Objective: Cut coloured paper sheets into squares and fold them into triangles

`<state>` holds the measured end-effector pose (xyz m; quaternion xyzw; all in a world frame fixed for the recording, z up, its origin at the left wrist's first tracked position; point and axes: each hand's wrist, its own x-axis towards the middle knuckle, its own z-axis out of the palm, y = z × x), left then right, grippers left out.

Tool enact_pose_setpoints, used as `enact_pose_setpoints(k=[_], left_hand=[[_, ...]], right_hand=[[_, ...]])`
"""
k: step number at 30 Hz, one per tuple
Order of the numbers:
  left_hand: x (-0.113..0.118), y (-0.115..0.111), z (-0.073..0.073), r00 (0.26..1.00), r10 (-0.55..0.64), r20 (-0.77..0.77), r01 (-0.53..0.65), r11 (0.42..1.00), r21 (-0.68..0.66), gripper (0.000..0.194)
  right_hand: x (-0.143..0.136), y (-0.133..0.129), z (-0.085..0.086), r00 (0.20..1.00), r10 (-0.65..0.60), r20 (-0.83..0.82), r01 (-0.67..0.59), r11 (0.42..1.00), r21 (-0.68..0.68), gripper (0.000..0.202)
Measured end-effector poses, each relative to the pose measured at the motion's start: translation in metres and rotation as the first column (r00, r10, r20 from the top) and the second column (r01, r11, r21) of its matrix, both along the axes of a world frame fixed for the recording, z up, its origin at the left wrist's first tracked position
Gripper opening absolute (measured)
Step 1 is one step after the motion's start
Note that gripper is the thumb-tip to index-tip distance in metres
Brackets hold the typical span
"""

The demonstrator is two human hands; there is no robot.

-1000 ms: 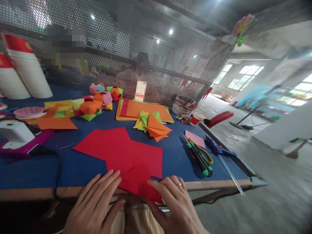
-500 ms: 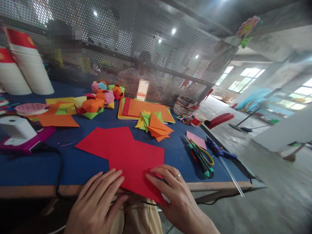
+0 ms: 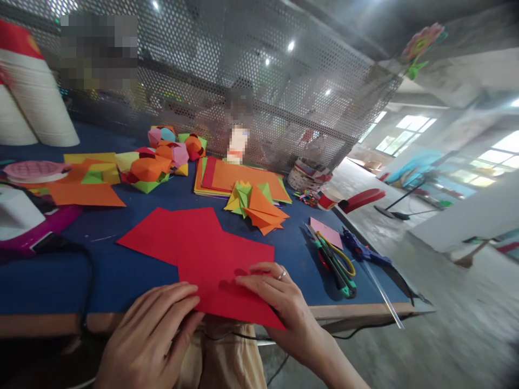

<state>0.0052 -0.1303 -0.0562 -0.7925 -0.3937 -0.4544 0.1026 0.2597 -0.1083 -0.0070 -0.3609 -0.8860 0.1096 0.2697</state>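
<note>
A red sheet of paper lies at the table's front edge, its near corner reaching past the edge. It overlaps another red sheet behind it to the left. My left hand is open, fingers stretched, with the fingertips at the sheet's left edge and the thumb lower and apart. My right hand, with a ring on one finger, is closed on the sheet's right side. Its fingers lie over the top, and its thumb is hidden beneath the paper.
Folded orange, yellow and green papers lie behind, near a stack of coloured sheets. Paper balls sit at the back left. Scissors and a blue glue gun are at right. A black cord crosses the left side.
My right hand has moved slightly up and left over the red sheet, and the sheet's near corner is lifted a little. The camera view has shifted slightly.
</note>
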Motion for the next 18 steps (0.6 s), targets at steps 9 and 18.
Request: enact_pose_setpoints(k=[9,18], left_hand=[[-0.003,0.001,-0.006,0.998,-0.014,0.061,0.015,1.0,-0.027,0.013],[0.004,-0.003,-0.003,0.987,0.08,0.141,-0.067,0.993,-0.095,0.008]], right_hand=[[-0.012,0.004,-0.008,0.961,-0.196,-0.193,0.196,0.98,-0.019,0.016],[-0.028,0.005,-0.013,0.89,-0.418,-0.182,0.386,0.903,-0.188,0.006]])
